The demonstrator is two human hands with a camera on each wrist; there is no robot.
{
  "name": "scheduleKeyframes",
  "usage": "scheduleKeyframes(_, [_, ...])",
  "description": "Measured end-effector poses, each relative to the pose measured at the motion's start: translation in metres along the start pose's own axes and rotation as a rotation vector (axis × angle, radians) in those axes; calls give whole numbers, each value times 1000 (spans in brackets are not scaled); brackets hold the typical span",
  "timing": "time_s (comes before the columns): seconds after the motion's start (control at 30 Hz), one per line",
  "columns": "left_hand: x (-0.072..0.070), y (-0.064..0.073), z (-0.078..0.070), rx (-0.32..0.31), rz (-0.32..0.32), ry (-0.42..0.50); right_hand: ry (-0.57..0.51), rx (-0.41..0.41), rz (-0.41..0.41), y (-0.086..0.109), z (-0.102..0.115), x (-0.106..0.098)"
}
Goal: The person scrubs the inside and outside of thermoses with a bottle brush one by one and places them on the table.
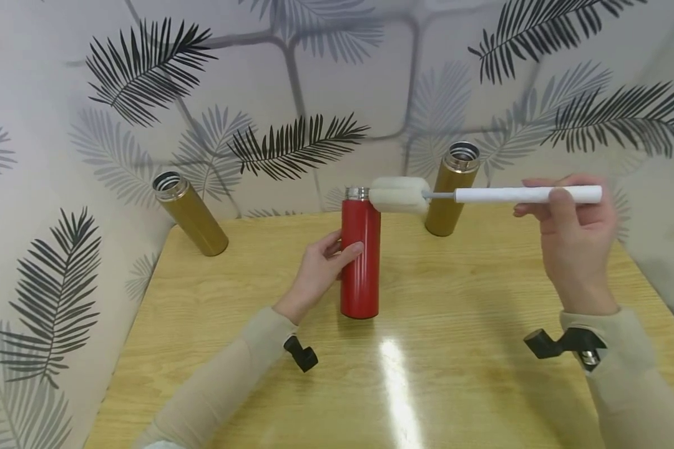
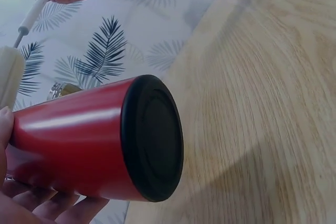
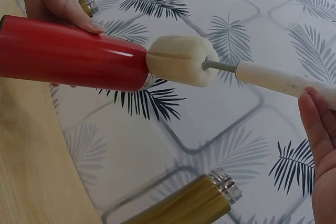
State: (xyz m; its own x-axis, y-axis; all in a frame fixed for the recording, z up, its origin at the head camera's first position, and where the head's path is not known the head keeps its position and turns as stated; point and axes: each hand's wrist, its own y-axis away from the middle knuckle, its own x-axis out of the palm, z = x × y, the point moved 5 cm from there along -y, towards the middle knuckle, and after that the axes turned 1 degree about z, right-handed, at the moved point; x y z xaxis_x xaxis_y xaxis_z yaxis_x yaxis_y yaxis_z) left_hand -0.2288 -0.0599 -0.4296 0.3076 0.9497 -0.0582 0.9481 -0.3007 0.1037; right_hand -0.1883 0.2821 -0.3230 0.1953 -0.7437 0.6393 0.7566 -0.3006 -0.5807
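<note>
My left hand [image 1: 320, 268] grips a red vacuum flask [image 1: 361, 280] around its middle, thumb across the front. The flask is lidless, with a bare metal neck, and its black base [image 2: 153, 139] shows in the left wrist view, held off the table. My right hand [image 1: 578, 252] pinches the white handle of a bottle brush [image 1: 500, 195] between thumb and fingers. Held level, the brush has its cream sponge head [image 3: 181, 60] beside the flask's mouth, partly overlapping the neck in the head view. Whether the sponge touches the rim I cannot tell.
Two gold flasks without lids stand at the table's back: one gold flask [image 1: 193, 218] at left, the other gold flask [image 1: 442, 202] at right, behind the brush. A leaf-patterned wall covering [image 1: 348, 81] rises behind the wooden table [image 1: 247, 386].
</note>
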Motion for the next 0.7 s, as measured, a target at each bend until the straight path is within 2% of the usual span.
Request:
scheduleKeyframes(0.13, [1, 0, 1, 8, 5, 25, -29, 23, 34, 2, -3, 2])
scheduleKeyframes(0.27, [1, -1, 2, 1, 13, 52, 73, 70, 87, 6, -6, 3])
scheduleKeyframes(0.4, [1, -2, 1, -5, 16, 75, 265, 124, 150, 11, -7, 0])
scheduleKeyframes(0.6, [-1, -3, 1, -7, 21, 97, 554, 194, 236, 17, -7, -16])
scheduleKeyframes(0.7, [-2, -4, 2, -6, 25, 101, 812, 175, 341, 17, -8, -21])
